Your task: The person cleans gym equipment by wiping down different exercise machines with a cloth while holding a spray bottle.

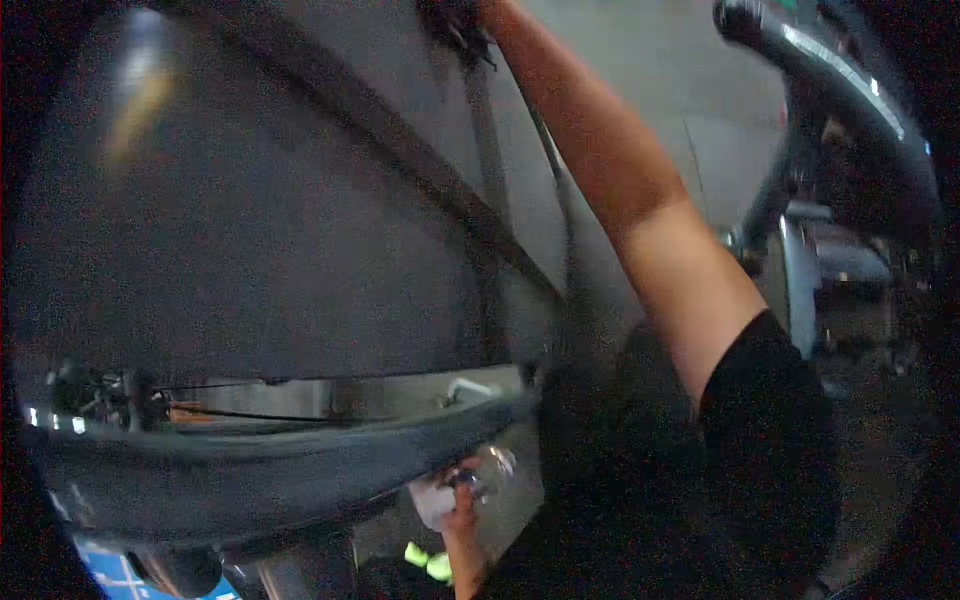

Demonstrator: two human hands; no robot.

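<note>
My right arm, in a black short sleeve, reaches up and across to the top edge of the view. At its end my right hand (457, 22) looks dark and blurred, and is partly cut off by the frame. It is at the upper edge of a large dark panel (260, 240) with raised ribs. Whether the fingers grip the panel or anything else cannot be made out. My left hand is out of view.
Below the panel runs a curved, glossy grey-blue body panel (280, 465). Beyond it, another person's hand (462, 505) is near a whitish, shiny object (435, 498), beside a yellow-green strip (430, 562). A curved dark glossy part (830, 70) stands at the upper right.
</note>
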